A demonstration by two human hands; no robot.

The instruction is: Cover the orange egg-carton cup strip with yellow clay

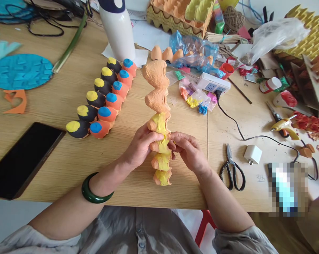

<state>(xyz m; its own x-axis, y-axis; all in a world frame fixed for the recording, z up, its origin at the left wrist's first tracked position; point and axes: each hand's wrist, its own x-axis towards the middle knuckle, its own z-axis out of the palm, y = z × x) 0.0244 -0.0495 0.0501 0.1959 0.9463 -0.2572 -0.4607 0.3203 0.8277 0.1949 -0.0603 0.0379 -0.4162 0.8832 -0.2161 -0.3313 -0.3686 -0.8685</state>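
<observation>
A strip cut from an orange egg carton (157, 100) is held upright lengthwise above the table, its cups bulging to the left. Soft yellow clay (163, 162) is spread over the lower cups, while the upper ones are bare. My left hand (140, 146) grips the strip from its left side, thumb pressed on the yellow clay. On the opposite edge my right hand (188, 148) has its fingers pinched together at the strip; what they hold, if anything, is hidden. Left of the strip stand carton rows, black cups with yellow tops (86, 113) and orange cups with blue tops (106, 113).
A black tablet (25, 158) lies at left, near a blue oval piece (22, 71). A white bottle (118, 31) stands behind. Clay bags (197, 97), a power strip (213, 84), scissors (231, 167), a white adapter (252, 154) and a glue gun (285, 127) lie right.
</observation>
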